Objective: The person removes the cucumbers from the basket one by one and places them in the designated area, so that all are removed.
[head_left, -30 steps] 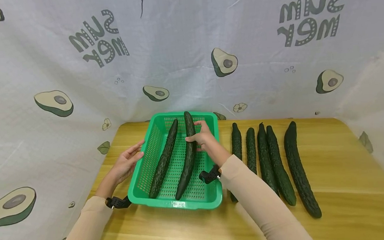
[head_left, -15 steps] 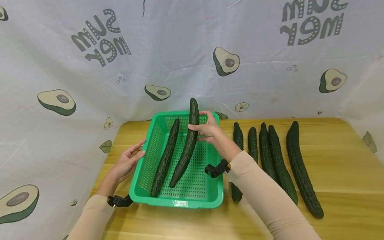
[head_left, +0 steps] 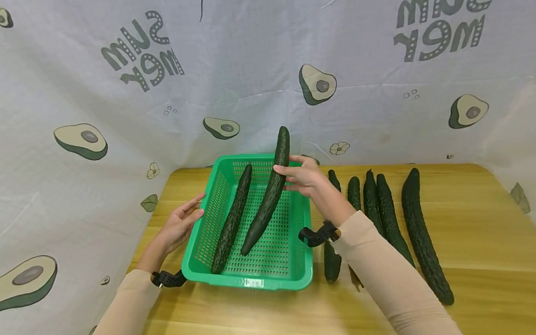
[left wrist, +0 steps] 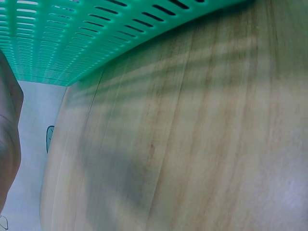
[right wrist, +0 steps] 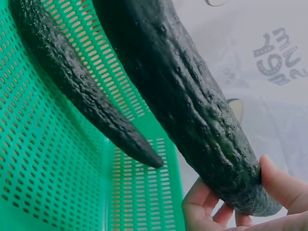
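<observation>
My right hand (head_left: 307, 176) grips a long dark green cucumber (head_left: 269, 204) near its far end, thumb on one side and fingers on the other. This cucumber slants over the green plastic basket (head_left: 281, 285), its far end higher than the rim. In the right wrist view, the thumb and curled fingers hold the cucumber (right wrist: 178, 91) close to its tip. A second cucumber (head_left: 234, 219) lies lengthwise inside the basket on the left. At the basket's left wall, my left hand (head_left: 179, 228) rests with loosely extended fingers by the rim. The left wrist view catches only part of the hand (left wrist: 7, 130).
Right of the basket, several cucumbers (head_left: 424, 237) lie side by side on the wooden table (head_left: 497, 234); the right forearm covers parts of some. A white cloth (head_left: 251, 59) with avocado prints hangs behind and at the sides.
My right hand has lifted the held cucumber up and to the right, tilting it more, so its far end now rises above the basket rim. The left hand has stayed by the basket.
</observation>
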A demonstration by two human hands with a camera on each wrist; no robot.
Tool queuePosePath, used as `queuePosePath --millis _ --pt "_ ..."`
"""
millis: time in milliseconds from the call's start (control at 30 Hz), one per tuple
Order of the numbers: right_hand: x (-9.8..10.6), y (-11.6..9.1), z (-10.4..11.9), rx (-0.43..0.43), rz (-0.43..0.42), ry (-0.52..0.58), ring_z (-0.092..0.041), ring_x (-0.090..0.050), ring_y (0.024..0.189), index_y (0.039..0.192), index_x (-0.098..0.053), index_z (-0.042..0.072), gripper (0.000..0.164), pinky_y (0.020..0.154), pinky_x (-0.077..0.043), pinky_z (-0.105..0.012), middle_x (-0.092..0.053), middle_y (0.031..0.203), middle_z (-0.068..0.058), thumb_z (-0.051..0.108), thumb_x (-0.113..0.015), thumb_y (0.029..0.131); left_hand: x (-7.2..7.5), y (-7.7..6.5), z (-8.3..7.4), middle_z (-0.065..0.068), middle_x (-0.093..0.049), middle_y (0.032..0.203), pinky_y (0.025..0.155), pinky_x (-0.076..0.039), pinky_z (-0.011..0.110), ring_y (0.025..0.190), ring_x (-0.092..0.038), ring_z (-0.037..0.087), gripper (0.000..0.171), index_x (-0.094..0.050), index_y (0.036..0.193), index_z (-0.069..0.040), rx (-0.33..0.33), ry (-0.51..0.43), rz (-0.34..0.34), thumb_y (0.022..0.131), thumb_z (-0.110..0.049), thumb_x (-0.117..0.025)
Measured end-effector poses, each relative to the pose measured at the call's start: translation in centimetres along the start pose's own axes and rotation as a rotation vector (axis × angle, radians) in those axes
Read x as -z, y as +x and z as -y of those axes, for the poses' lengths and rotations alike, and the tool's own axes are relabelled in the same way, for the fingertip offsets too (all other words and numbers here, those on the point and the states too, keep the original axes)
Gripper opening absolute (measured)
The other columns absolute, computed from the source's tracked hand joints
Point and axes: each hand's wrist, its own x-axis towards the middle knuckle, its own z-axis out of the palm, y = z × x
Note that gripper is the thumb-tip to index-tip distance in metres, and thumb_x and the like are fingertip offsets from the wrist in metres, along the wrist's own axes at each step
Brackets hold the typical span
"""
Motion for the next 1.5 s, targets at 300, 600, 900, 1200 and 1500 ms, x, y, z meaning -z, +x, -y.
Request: queuePosePath --millis 300,600,900,1200,1500 --pt "2.9 -1.4 1.0 0.009 0.044 0.041 -0.048 -0.018 0.145 0.162 -0.009 0.013 0.078 0.112 -0.028 -0.057 -0.003 0.163 -0.018 0.001 -0.055 0.101 -0.1 0.0 0.1 0.019 -0.011 0.161 0.041 -0.032 0.015 0.044 -0.032 0.002 0.061 -0.024 0.16 -0.009 -0.004 0.02 -0.009 0.106 -0.013 -0.052" --pt "6.6 -3.5 1.7 0.012 0.04 0.044 -0.044 -0.023 0.145 0.163 -0.007 0.016 0.076 0.113 -0.03 -0.051 -0.003 0.163 -0.019 0.003 -0.052 0.103 -0.1 -0.3 0.3 0.017 -0.018 0.159 0.042 -0.032 0.015 0.044 -0.032 0.002 0.061 -0.026 0.159 -0.011 -0.005 0.028 -0.009 0.105 -0.014 -0.053" --pt "11.0 -5.3 1.7 0.015 0.026 -0.043 -0.044 -0.008 0.147 0.162 -0.001 0.017 0.082 0.115 -0.025 -0.05 0.015 0.163 -0.016 0.011 -0.057 0.103 -0.3 -0.2 0.3 0.015 -0.021 0.156 0.041 -0.032 0.014 0.045 -0.033 0.001 0.061 -0.027 0.159 -0.011 -0.01 0.021 -0.011 0.105 -0.015 -0.054" --pt "16.6 -7.0 1.7 0.004 0.014 -0.135 -0.044 0.002 0.147 0.16 0.005 0.013 0.087 0.114 -0.024 -0.05 0.019 0.162 -0.017 0.016 -0.059 0.102 -0.3 0.0 0.2 0.018 -0.016 0.16 0.042 -0.032 0.015 0.045 -0.032 0.001 0.062 -0.024 0.16 -0.009 -0.02 0.03 0.008 0.106 -0.014 -0.053" --pt "22.8 -8.3 1.7 -0.028 0.003 -0.176 -0.047 0.007 0.144 0.157 0.013 0.009 0.088 0.105 -0.043 -0.039 0.024 0.159 -0.017 0.018 -0.056 0.103 -0.2 -0.2 0.1 0.018 -0.013 0.161 0.043 -0.031 0.015 0.045 -0.03 0.002 0.061 -0.024 0.16 -0.011 -0.021 0.03 0.008 0.106 -0.015 -0.053"
